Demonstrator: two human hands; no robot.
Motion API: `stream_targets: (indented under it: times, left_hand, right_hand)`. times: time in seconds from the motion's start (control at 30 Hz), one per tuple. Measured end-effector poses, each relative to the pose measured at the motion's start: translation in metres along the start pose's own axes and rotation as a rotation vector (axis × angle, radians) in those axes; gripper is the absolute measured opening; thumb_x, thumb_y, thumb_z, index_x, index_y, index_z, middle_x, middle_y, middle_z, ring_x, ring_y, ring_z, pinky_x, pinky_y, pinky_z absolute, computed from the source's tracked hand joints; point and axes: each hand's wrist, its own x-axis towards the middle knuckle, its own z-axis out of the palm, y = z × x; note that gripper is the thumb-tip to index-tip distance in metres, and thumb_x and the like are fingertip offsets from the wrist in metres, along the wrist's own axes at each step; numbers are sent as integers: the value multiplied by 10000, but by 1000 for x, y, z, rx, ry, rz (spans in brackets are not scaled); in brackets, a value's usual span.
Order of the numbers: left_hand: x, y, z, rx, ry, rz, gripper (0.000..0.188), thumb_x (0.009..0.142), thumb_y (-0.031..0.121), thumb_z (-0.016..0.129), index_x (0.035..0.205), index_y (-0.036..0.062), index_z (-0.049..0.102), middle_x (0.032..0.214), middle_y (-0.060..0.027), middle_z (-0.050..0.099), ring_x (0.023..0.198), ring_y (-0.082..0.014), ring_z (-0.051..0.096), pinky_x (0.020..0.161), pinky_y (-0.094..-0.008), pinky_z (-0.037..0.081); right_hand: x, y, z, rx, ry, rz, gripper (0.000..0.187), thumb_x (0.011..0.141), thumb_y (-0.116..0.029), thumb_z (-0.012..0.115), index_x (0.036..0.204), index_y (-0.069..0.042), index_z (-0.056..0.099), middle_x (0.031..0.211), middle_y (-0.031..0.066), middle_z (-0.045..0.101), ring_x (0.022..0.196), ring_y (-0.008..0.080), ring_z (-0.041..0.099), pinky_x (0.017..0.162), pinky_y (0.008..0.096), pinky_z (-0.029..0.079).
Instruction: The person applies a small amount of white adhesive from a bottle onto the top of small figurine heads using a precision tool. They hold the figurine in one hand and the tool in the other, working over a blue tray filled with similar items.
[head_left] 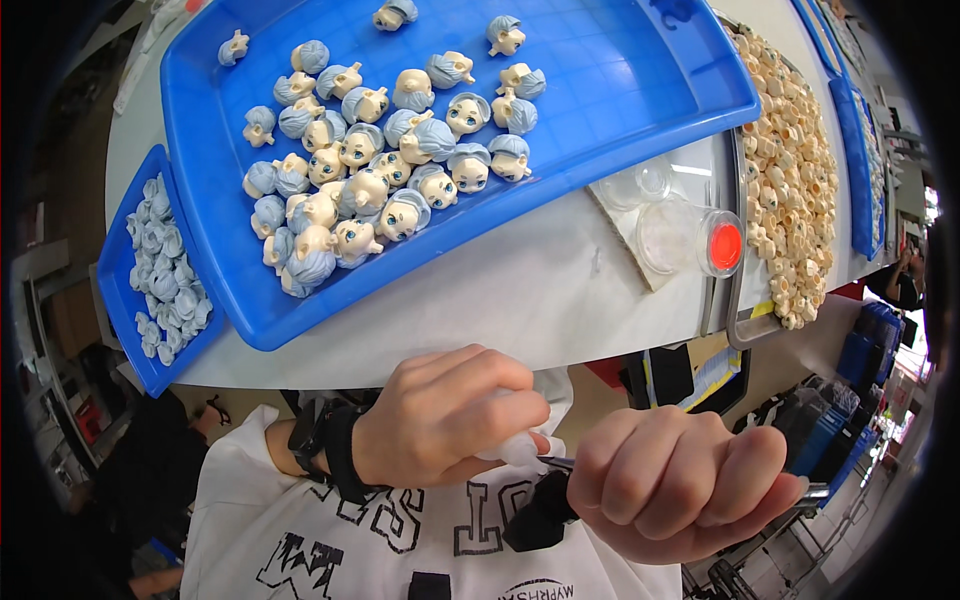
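Observation:
My left hand (pixel 450 418), with a dark watch and a black band at the wrist, is closed around a small pale piece (pixel 517 450). Most of that piece is hidden by the fingers, so its kind does not show. Close by on the right, my right hand (pixel 680 482) is curled into a fist around a thin metal-tipped tool (pixel 557 462). The tool's tip points left and reaches the pale piece, or nearly so; whether they touch I cannot tell. Both hands are in front of my chest, just off the table's near edge.
A large blue tray (pixel 470 225) holds many doll heads with light-blue hair (pixel 400 215). Left of it, a smaller blue tray (pixel 160 380) contains light-blue hair pieces (pixel 165 270). Clear cups (pixel 665 235), a red-filled cup (pixel 725 246) and a metal tray (pixel 738 325) of cream-coloured parts (pixel 790 180) lie right.

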Motion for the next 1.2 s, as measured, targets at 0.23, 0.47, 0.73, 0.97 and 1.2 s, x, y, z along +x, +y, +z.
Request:
stream_targets:
  times: [0.23,0.47,0.73,0.97,1.2]
  left_hand:
    - [3,3,0,-19,35,53,331,698,173,727,950,97,528,786,-50,543,586,-211,545,465,-298,419]
    - [1,1,-3,-35,-11,87,337,721,200,741,942,61,530,820,-109,565,619,-233,571,472,-300,450]
    - [2,1,-5,-16,-27,83,333,716,190,742,940,60,531,825,-114,566,632,-239,577,484,-307,456]
    - [2,-2,1,61,32,93,293,676,160,714,919,112,558,764,-29,534,587,-187,533,462,-278,406]
    - [1,0,-4,82,-58,71,296,642,102,727,900,72,585,822,-80,556,644,-234,564,513,-310,454]
  right_hand:
    - [0,-7,9,54,-16,-63,358,981,-319,275,684,-120,275,363,-4,307,259,103,217,262,244,196]
    - [3,-20,8,123,-40,12,349,979,-306,289,688,-112,286,360,5,309,261,105,209,259,256,195]
    - [5,-14,7,58,-85,31,363,984,-336,273,700,-110,285,362,3,322,267,102,226,270,257,213]
    - [13,-19,7,-44,-128,179,353,985,-362,238,735,-116,277,376,-3,314,276,102,228,293,250,236]
    - [20,-22,-3,-28,-192,369,379,978,-416,205,738,-127,254,388,-8,301,290,96,223,301,244,221]
